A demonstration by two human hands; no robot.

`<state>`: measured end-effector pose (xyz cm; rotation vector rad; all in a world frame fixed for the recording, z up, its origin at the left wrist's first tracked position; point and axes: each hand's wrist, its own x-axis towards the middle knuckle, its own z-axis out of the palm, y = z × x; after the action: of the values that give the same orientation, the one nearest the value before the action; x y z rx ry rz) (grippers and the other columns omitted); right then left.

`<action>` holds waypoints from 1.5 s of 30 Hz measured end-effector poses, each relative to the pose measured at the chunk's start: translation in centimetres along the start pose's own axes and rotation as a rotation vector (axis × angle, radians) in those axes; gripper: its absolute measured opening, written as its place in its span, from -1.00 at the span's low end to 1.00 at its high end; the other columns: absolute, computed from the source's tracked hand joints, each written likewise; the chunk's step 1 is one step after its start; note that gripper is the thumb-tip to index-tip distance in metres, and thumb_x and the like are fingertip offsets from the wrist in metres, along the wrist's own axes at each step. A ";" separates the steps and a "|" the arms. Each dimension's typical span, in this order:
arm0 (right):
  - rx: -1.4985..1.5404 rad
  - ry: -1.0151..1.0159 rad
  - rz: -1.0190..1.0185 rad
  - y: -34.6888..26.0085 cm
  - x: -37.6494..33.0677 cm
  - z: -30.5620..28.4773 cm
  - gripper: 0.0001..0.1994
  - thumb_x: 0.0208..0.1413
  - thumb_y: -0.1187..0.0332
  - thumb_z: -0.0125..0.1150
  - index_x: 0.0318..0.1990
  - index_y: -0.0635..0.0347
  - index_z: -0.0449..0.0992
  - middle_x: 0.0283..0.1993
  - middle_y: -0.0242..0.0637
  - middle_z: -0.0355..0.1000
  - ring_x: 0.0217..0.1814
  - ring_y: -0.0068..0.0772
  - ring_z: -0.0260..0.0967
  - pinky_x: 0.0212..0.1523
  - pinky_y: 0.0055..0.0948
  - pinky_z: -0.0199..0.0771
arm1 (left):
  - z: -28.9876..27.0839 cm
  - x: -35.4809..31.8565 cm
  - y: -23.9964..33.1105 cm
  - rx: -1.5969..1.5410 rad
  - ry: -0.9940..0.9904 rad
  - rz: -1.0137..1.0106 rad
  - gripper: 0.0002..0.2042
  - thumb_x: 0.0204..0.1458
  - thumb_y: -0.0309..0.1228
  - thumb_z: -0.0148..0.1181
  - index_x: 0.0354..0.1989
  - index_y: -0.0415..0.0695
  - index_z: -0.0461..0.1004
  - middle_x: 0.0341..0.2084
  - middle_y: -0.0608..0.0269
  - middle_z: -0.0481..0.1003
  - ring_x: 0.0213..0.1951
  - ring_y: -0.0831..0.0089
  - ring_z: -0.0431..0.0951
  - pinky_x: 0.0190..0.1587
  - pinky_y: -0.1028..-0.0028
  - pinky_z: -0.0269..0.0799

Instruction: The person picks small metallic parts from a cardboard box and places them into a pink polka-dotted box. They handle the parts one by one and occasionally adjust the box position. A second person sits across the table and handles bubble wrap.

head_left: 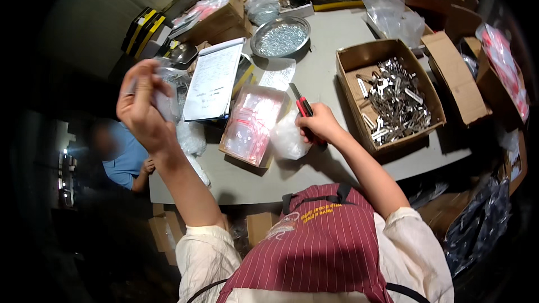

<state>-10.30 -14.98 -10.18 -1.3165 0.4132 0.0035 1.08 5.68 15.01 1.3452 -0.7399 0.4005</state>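
Standing by the table, I see the person's left hand (143, 101) up high on the left, off the tabletop, fingers curled and pinching a thin clear plastic piece (164, 104); exact shape hard to tell, partly behind the fingers. Right hand (321, 125) lower, closed around a red-and-black utility knife with a dark blade (304, 106), blade end pointing up and away from the person. Knife is above the table, right beside a crumpled translucent white plastic bag (287, 139); whether hand and bag touch, can't tell.

Bag sits on the grey table (325, 36), just right of a small brown cardboard box (238, 156) full of clear pink-edged plastic bags (252, 123). Left of that, a white handwritten notepad (216, 76), tilted. Beyond: a round metal bowl (256, 42) of small shiny silver pieces (282, 39). Right side: a large open brown cardboard box (412, 138) holding a heap of silver metal clippers (400, 104), well apart from the knife. Person wears a maroon pinstriped apron (317, 241). Far left, a co-worker in a blue shirt (122, 160), near the table edge.
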 end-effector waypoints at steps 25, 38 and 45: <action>-0.040 -0.570 0.078 -4.7 -0.1 9.9 -0.66 0.35 0.16 0.14 0.06 0.24 0.39 -0.46 -0.20 0.48 -0.68 -0.45 0.38 -0.66 -0.48 0.35 | -26.8 -63.6 -3.7 0.996 -0.730 -1.460 -0.75 -0.03 -0.29 0.15 -0.33 -0.20 0.65 -0.35 -0.12 0.63 -0.27 -0.09 0.66 -0.17 0.03 0.55; -0.189 -0.743 0.243 -3.9 1.5 14.9 -0.58 0.42 0.20 -0.05 0.22 0.37 0.34 -0.17 -0.10 0.51 -0.55 -0.47 0.42 -0.64 -0.55 0.38 | -25.7 -70.0 3.5 1.109 -0.682 -1.739 -0.78 0.10 -0.28 0.20 -0.20 -0.11 0.68 -0.27 -0.07 0.61 -0.20 0.03 0.63 -0.06 0.02 0.53; 0.116 -0.790 0.247 -2.4 -0.5 17.1 -0.38 -0.07 0.45 -0.09 0.26 0.37 0.31 -0.01 -0.04 0.50 -0.53 -0.45 0.37 -0.69 -0.57 0.30 | -21.1 -40.6 2.8 0.923 0.269 -1.045 -0.78 0.23 -0.33 0.21 -0.23 -0.28 0.58 -0.36 0.02 0.63 -0.27 0.26 0.67 -0.18 0.34 0.54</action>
<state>-5.20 0.49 -4.55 -1.0425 -0.1044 0.6750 -24.51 32.75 -11.80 2.2544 0.5072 0.0387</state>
